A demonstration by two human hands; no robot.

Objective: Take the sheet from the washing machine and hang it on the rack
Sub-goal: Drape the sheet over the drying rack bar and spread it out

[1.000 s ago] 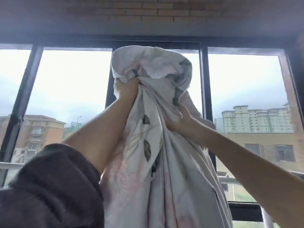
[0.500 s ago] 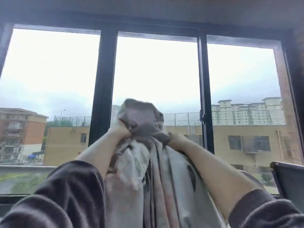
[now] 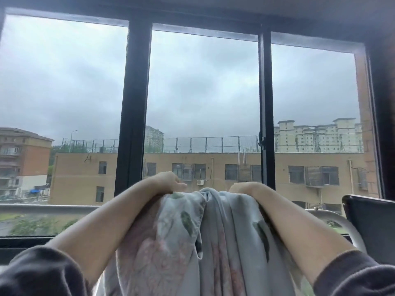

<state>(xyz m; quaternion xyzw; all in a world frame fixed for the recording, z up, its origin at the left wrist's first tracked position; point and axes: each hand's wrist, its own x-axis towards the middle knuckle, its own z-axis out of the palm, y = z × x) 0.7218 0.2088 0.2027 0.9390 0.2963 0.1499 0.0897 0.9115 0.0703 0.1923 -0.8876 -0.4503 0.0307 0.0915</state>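
Observation:
The sheet [image 3: 205, 242] is pale, with green leaves and pink flowers printed on it. It hangs bunched between my forearms in the lower middle of the head view. My left hand [image 3: 168, 181] grips its top edge on the left, fingers curled over the cloth. My right hand [image 3: 243, 188] grips the top edge on the right, bent down at the wrist. Both hands are at about the same height, a short gap apart. No washing machine is in view. Whether the sheet lies over a rail I cannot tell.
A large window with black frames [image 3: 133, 107] fills the view ahead. A grey metal rail [image 3: 42, 208] runs along its bottom left, and a curved metal bar [image 3: 342, 223] shows at the right. A dark flat object [image 3: 369, 227] stands at the right edge. Buildings lie outside.
Both hands have come down with the sheet, from high against the window to the level of the rail. The bunched top of the sheet is flatter and spread wider between the hands.

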